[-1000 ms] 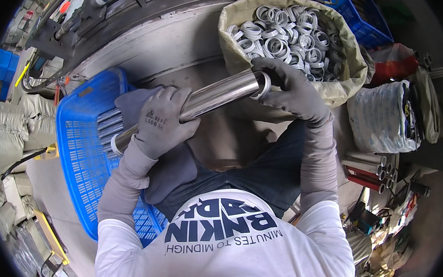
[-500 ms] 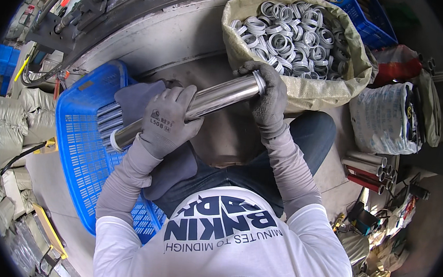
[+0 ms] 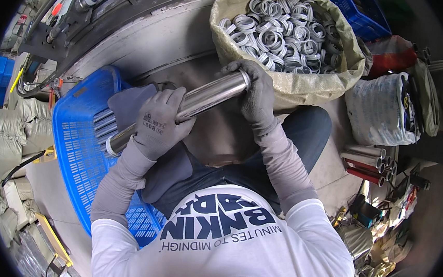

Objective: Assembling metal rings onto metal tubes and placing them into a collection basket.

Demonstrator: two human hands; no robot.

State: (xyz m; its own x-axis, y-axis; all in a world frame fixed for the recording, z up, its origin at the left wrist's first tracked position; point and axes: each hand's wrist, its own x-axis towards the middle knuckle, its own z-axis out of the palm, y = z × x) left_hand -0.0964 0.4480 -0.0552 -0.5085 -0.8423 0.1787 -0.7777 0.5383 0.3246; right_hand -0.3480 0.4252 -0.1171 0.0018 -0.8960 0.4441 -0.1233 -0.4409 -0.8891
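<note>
A shiny metal tube [image 3: 210,97] with a pale ring at each end slants across my lap, its right end higher in the picture. My left hand [image 3: 162,115], in a grey glove, is wrapped round its lower left part. At the other end, my gloved right hand [image 3: 259,92] grips the tube beside the ring [image 3: 245,79], fingers over its top. The tube's lower left end [image 3: 110,146] reaches over a blue plastic basket [image 3: 77,150], where several more metal tubes [image 3: 105,123] lie. Beyond my right hand stands a woven sack [image 3: 293,89] full of pale grey rings [image 3: 287,34].
A metal machine frame [image 3: 138,7] runs along the back left. To the right are a white bag [image 3: 382,109] and a stack of tubes [image 3: 364,159]. Wrapped bundles [image 3: 5,126] line the left side. Another blue crate [image 3: 358,16] stands behind the sack.
The tube and both hands sit slightly further left in the picture, as do the sack and basket, since the view has shifted. Both hands keep their hold on the tube.
</note>
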